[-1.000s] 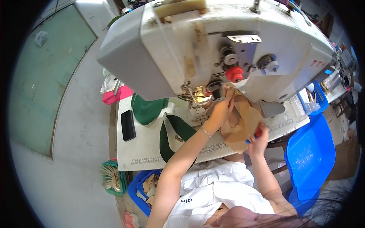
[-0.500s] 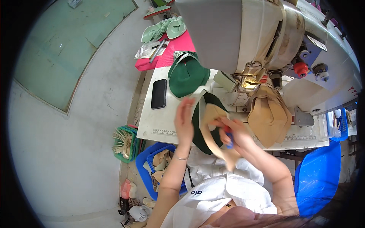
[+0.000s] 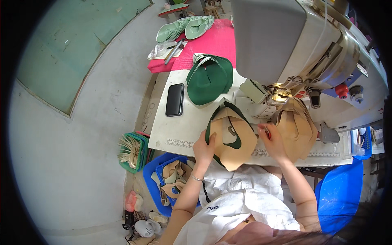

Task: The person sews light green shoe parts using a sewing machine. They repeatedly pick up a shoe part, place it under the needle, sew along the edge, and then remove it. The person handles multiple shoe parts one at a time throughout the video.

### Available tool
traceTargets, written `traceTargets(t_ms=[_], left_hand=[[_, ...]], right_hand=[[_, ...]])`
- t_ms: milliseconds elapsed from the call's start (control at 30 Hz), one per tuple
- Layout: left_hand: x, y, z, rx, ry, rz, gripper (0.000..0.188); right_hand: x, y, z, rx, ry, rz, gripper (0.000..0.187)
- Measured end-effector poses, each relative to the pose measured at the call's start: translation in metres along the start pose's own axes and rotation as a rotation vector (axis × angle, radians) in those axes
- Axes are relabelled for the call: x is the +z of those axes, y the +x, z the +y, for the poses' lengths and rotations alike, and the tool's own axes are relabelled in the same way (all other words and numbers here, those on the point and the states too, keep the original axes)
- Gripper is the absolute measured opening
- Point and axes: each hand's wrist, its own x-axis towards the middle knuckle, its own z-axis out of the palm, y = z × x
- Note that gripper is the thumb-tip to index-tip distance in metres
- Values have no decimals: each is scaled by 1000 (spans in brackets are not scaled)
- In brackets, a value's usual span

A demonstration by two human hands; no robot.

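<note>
Near the table's front edge, my left hand grips the left side of a shoe upper, thumb on top. Its tan lining faces up, dark green material shows along its edge, and a dark green curl lies in its central opening. My right hand is just off the upper's right side, fingers closed around a small red tool mostly hidden in the palm. Tan uppers are stacked right of that hand, below the lit needle area of a sewing machine. Farther back stands a stack of green uppers.
A black phone lies on the white table, left of the green stack. Pale green uppers rest on a pink surface behind. A blue basket with tan scraps is at lower left; a blue bin is at right.
My left hand came down from above onto the upper's left side. My right hand moved right, away from the tan material it was at. The upper now shows its tan side upward.
</note>
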Motion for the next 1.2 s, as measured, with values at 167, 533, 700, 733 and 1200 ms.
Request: traceTargets(t_ms=[167, 533, 700, 733, 1200], left_hand=[[-8, 12, -5, 63, 33, -48, 42], [-17, 45, -1, 154, 331, -247, 68], [-10, 48, 15, 381, 302, -69, 68], [-5, 54, 24, 462, 323, -48, 69], [33, 124, 37, 611, 486, 5, 30]], right_hand=[[21, -18, 14, 227, 287, -103, 36], [42, -14, 7, 197, 266, -97, 47], [35, -11, -1, 205, 92, -134, 49], [35, -10, -1, 201, 99, -138, 49], [26, 7, -18, 51, -12, -76, 45]])
